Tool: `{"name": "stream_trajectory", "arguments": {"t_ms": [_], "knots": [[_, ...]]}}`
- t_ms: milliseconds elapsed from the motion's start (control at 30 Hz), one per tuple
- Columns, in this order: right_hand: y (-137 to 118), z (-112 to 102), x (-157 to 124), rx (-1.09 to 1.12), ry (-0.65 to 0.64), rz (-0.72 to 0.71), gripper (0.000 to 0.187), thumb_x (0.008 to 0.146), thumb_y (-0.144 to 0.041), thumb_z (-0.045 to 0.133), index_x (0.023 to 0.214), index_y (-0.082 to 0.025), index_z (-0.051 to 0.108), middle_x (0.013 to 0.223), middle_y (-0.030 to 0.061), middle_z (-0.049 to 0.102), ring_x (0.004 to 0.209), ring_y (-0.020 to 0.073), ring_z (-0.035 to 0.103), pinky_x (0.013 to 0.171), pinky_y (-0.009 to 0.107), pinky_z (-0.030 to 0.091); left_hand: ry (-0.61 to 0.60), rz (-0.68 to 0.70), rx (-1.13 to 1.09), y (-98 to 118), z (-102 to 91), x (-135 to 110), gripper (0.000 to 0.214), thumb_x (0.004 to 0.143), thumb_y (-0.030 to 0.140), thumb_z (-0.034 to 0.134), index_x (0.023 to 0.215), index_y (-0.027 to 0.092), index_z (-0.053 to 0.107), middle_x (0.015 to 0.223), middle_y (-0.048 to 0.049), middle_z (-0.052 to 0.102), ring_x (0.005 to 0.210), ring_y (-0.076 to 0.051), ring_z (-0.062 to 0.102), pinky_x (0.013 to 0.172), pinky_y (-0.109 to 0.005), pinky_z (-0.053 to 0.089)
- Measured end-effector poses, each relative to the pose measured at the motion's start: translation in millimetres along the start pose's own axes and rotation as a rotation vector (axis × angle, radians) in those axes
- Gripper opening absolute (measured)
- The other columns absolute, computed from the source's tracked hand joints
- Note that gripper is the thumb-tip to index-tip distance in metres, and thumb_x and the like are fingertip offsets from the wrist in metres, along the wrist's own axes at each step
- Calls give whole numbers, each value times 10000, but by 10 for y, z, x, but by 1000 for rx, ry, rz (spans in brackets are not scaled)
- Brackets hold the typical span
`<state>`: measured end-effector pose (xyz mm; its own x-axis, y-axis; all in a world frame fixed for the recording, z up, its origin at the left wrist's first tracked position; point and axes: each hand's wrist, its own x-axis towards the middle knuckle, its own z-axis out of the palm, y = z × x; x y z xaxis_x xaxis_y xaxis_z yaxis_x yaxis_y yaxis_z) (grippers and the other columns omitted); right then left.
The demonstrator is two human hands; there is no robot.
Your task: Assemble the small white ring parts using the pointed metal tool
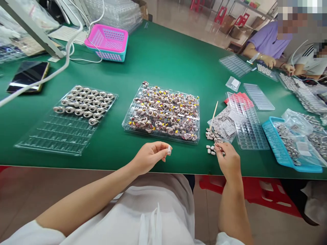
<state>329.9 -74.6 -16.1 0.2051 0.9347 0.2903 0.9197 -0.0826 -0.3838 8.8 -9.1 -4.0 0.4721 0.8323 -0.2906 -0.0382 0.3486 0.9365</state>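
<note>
My left hand is closed in a pinch just in front of the middle tray, holding a small white piece at the fingertips. To the right, my right hand reaches down to a pile of small white pieces, thumb and fingers pressed together; whatever is between them is too small to make out. A few loose white pieces lie beside its fingertips. Beyond my left hand, a clear tray is crowded with small beige ring-shaped parts with wires and yellow bits.
On the left, a clear slotted tray carries rows of beige parts. A phone, a cable and a pink basket lie behind. At right are a wooden stick, a clear tray and a blue basket. Co-workers' hands are farther back.
</note>
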Motion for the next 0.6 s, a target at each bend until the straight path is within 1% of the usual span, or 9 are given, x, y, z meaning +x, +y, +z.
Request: {"name": "stream_trajectory", "arguments": {"t_ms": [67, 100, 133, 200, 300, 367, 433, 533, 600], "knots": [[-223, 32, -108, 187, 57, 33, 202, 919, -338, 605, 1006, -206, 732, 993, 78, 733, 809, 200, 658, 739, 322, 522, 0, 18, -45, 9, 8, 1, 222, 783, 342, 740, 833, 127, 716, 796, -31, 685, 628, -109, 588, 655, -258, 528], [-361, 65, -170, 293, 69, 69, 179, 906, -333, 635, 995, -215, 736, 952, 59, 737, 762, 179, 653, 706, 301, 522, 1, 26, -76, 11, 20, 2, 239, 787, 355, 748, 856, 128, 716, 800, -33, 694, 644, -119, 607, 678, -270, 537], [-510, 111, -234, 410, 99, 106, 157, 889, -326, 663, 974, -216, 738, 910, 45, 740, 721, 164, 650, 671, 283, 523, 0, 36, -109, 11, 39, 3, 257, 791, 368, 755, 875, 129, 715, 814, -41, 707, 677, -134, 630, 707, -284, 548], [-817, 235, -352, 618, 106, 175, 131, 867, -310, 695, 951, -217, 733, 843, 22, 742, 635, 138, 635, 576, 248, 511, -11, 59, -167, 13, 94, -5, 283, 804, 390, 758, 905, 129, 717, 881, -72, 739, 790, -173, 673, 784, -314, 560], [-1210, 455, -464, 855, 116, 220, 125, 872, -285, 689, 973, -216, 715, 831, 19, 758, 613, 134, 656, 544, 237, 537, -62, 75, -193, 32, 186, -58, 287, 839, 377, 742, 976, 125, 727, 1046, -120, 760, 964, -213, 692, 901, -338, 541], [-1374, 573, -484, 911, 137, 215, 158, 886, -262, 672, 1036, -222, 699, 885, 30, 768, 647, 141, 683, 570, 248, 566, -98, 95, -212, 57, 225, -117, 274, 857, 363, 730, 1001, 130, 728, 1102, -126, 758, 1001, -220, 694, 920, -337, 536], [-1452, 643, -472, 827, 190, 135, 241, 891, -217, 662, 1129, -241, 687, 927, 35, 771, 667, 139, 689, 582, 245, 570, -119, 119, -236, 89, 229, -177, 246, 868, 353, 721, 993, 141, 727, 1134, -121, 755, 1017, -225, 698, 924, -338, 537], [-1454, 670, -428, 634, 222, -143, 404, 899, -126, 613, 1267, -291, 650, 985, 39, 774, 729, 147, 706, 651, 263, 585, -112, 128, -246, 134, 176, -231, 217, 883, 340, 709, 986, 151, 729, 1161, -117, 751, 1127, -251, 673, 1002, -359, 502], [-1432, 668, -407, 582, 226, -314, 465, 910, -91, 569, 1320, -305, 617, 1020, 50, 774, 805, 167, 727, 710, 293, 599, -104, 114, -254, 151, 128, -234, 226, 882, 343, 712, 989, 145, 732, 1140, -120, 759, 1217, -272, 630, 1074, -380, 449]]}}
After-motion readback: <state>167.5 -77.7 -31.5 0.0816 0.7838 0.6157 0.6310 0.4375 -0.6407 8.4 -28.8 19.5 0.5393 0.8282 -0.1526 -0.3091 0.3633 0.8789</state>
